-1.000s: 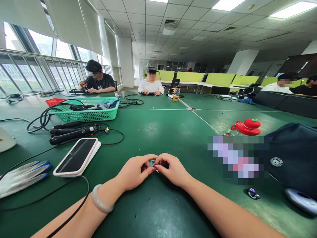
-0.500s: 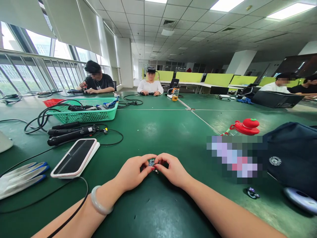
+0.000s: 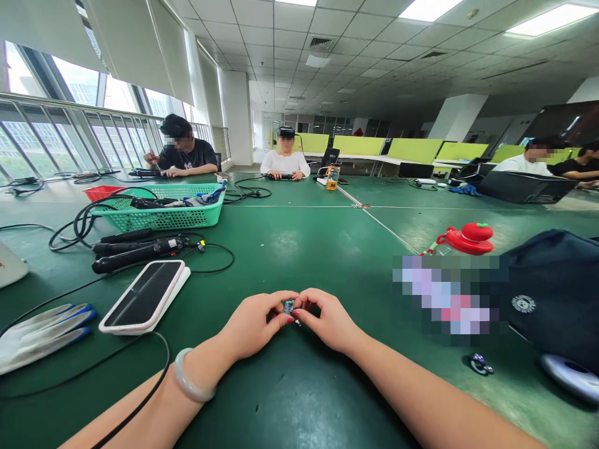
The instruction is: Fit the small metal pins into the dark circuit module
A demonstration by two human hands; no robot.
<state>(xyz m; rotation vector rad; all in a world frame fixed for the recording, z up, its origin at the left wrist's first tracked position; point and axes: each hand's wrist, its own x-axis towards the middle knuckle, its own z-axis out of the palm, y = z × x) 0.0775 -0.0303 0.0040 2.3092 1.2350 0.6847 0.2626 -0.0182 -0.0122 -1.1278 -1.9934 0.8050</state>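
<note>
Between my two hands is a small blue-grey piece (image 3: pixel 289 307) that looks like a little circuit board, with tiny pale bits at its lower right edge. My left hand (image 3: pixel 256 323) pinches it from the left, thumb below and fingers above. From the other side, my right hand (image 3: pixel 326 319) has its thumb and fingertips closed on the right edge. The fingertips of both hands nearly meet and cover part of the piece. Both hands are low over the green table (image 3: pixel 290 249).
Left of my hands are a phone (image 3: pixel 145 296), grey-white gloves (image 3: pixel 42 333), a black handheld device (image 3: pixel 140 254), cables and a green basket (image 3: pixel 163 218). To the right are a red-lidded bottle (image 3: pixel 468 238), a dark bag (image 3: pixel 556 287) and a small dark shiny object (image 3: pixel 480 363). Several people sit around.
Both hands keep their pinch on the small piece, which shows slightly more between the fingers. The whole view has shifted a little.
</note>
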